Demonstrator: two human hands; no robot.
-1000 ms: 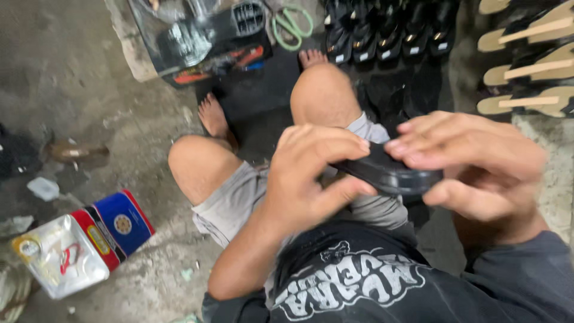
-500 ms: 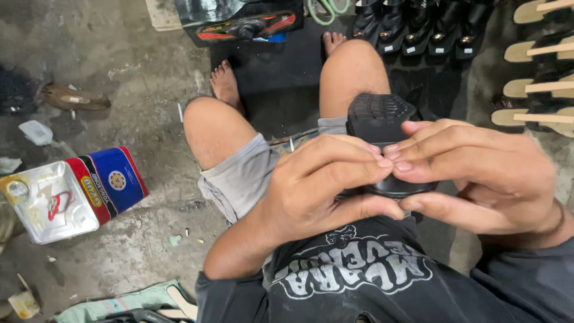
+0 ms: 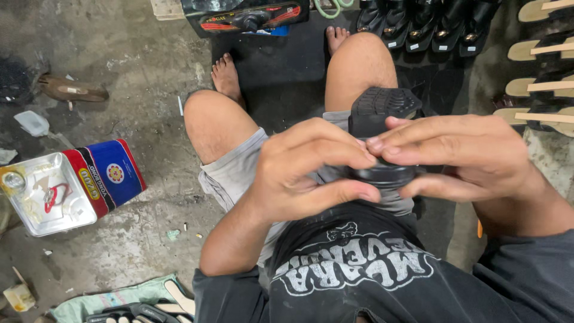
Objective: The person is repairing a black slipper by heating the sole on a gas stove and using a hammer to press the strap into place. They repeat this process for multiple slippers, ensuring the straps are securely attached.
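I see both hands gripping one black sandal sole [image 3: 382,128] above the lap, between the knees. The left hand [image 3: 305,170] is clenched round the near end, thumb beneath and fingers curled over the top. The right hand [image 3: 472,155] clamps the same end from the other side, fingers laid flat across it. I judge this two-sided grip steadies the sole for pressing. The treaded far end projects upward, free of both hands. On the concrete floor [image 3: 137,54] to the left lies an open tin [image 3: 72,185], within arm's reach. A row of black sandals [image 3: 424,24] stands ahead; tan soles [image 3: 538,72] are lined up at right.
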